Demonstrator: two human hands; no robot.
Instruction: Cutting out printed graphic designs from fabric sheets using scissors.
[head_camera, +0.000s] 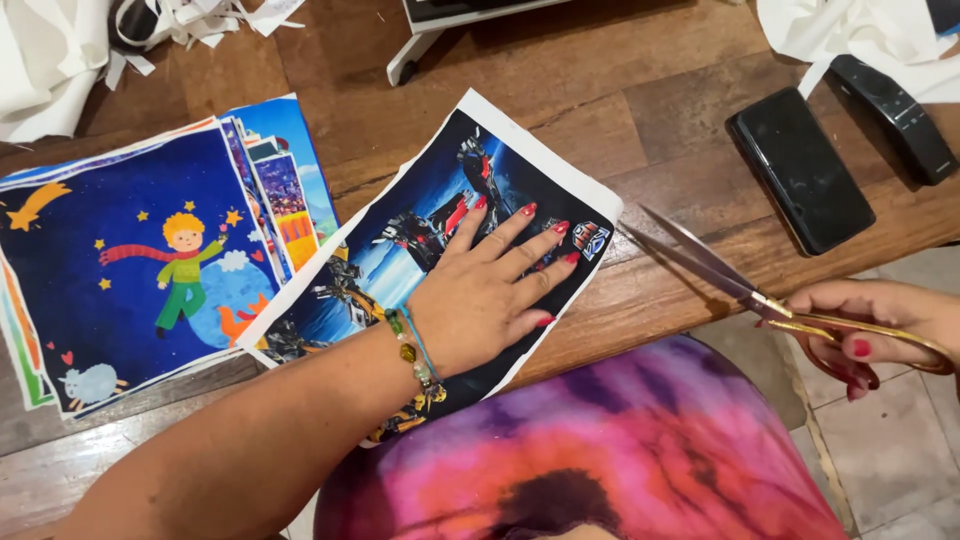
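On a wooden table (650, 110), left hand (490, 290) spread flat on a dark robot print (400, 255), right hand (880, 325) gripping open scissors (740, 280) just beside its edge, stack of prints (130, 260) nearby

A phone (800, 170) lies face up near the right end of the tabletop (660, 110), close to the front edge: a black rounded rectangle, set at a slant, its screen dark and blank. Just beyond it, toward the far right corner, a slim black remote control (897, 117) lies at a similar slant, partly under white cloth; it shows no lit display. At the far edge, near the middle, the white foot and lower rim of a device (440, 25) reach in from the top; only a dark strip of it shows, and whether that is a screen cannot be told. No packages, labels or signs are in view.
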